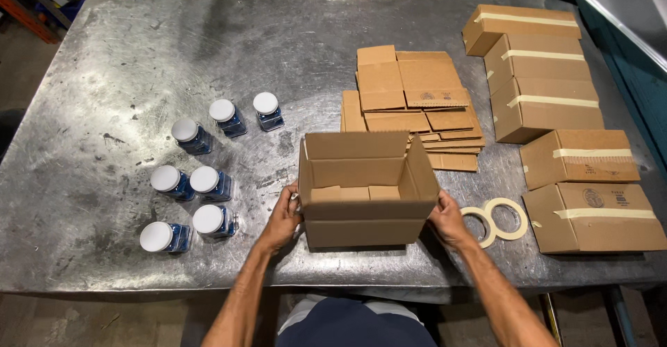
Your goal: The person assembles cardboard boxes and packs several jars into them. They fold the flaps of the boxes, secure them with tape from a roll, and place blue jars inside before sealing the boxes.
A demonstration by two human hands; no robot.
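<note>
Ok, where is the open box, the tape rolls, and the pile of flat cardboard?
open box [361, 175]: head view, on its inside back wall.
tape rolls [517, 227]: head view, on the right roll's ring.
pile of flat cardboard [410, 86]: head view, on the top sheet.

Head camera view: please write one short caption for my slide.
Both hands, left hand and right hand, hold an open cardboard box on a metal table.
</note>
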